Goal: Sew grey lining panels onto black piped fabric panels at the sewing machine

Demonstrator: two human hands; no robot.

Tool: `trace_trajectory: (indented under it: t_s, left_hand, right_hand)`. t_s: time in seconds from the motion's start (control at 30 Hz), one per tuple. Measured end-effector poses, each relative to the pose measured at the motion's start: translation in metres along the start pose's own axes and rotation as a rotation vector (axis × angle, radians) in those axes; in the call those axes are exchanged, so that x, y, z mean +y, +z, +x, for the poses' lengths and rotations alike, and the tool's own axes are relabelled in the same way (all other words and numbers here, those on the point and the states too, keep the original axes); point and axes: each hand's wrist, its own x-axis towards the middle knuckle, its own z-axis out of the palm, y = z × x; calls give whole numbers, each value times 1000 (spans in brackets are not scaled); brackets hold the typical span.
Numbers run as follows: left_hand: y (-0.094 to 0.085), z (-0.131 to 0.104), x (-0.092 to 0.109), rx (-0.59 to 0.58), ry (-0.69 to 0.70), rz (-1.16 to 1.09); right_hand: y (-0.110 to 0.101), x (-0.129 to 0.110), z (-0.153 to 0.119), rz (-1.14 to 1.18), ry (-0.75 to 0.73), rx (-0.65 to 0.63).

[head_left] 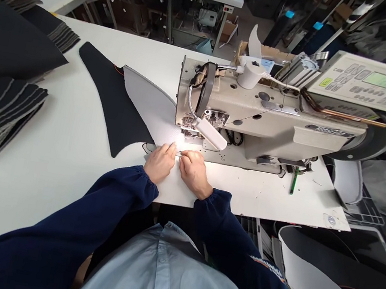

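Observation:
A sewing machine stands on the white table, its small lamp lighting the needle area. Grey fabric runs from the left up to the needle area, partly over a black panel. My left hand is closed at the near edge of the grey fabric, fingertips pinching there. Just right of it, my right hand is also closed, in front of the presser foot; what its fingers hold is too small to make out.
Stacks of dark cut panels lie at the left. A control panel sits above the machine's right end. A green pen-like object lies near the right table edge. More panels rest at lower right.

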Motion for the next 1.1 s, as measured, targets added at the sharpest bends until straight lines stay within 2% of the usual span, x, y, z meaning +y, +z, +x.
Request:
trace_trajectory:
  t_s: [0.47,0.7,0.93,1.1]
  left_hand:
    - [0,9,3,12,-25,-60]
    - [-2,23,6,18,-47,47]
    - [-7,20,6,11,-34,64]
    - [-6,30,0,47,-35,77]
  right_hand:
    - [-1,2,-1,-20,-37,19]
    - [-9,12,2,-12,-5,-11]
    - [-6,17,12,-81,-116,-175]
    - [1,17,11,-95,-105,-188]
